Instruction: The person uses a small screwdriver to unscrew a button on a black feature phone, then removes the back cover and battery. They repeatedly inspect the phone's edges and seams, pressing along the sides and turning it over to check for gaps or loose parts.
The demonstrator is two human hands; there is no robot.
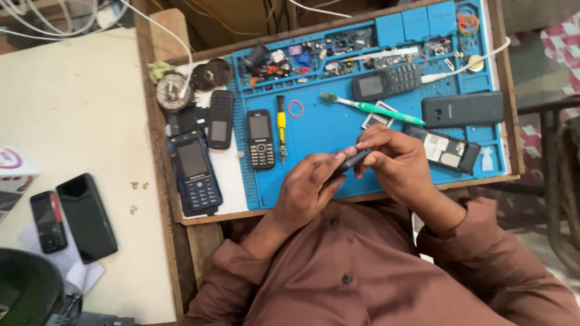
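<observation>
Brown shirt sleeves (362, 271) fill the bottom of the view, and just above them both hands meet over the near edge of the counter (181, 181). Left hand (305, 193) cradles a small dark phone part (353, 160) from below, fingers (329, 160) curled round it; right hand (396, 160) pinches its upper end, fingers clenched on it. It looks like a handling or fitting step on that part, held in the air above the blue work mat (326, 130); any next move would call for a steady pinch and fine alignment.

On the mat lie a black keypad phone (260, 139), a yellow-handled screwdriver (281, 127), a green toothbrush (371, 108), an opened phone back (444, 150) and a dark flat phone (462, 108). A blue keypad phone (194, 172) sits at the mat's left. Farther left, on the pale counter, a white box with a red round mark (13, 172) stands at the frame edge; its print is too small to tell. Small parts (314, 54) crowd the mat's far compartments.
</observation>
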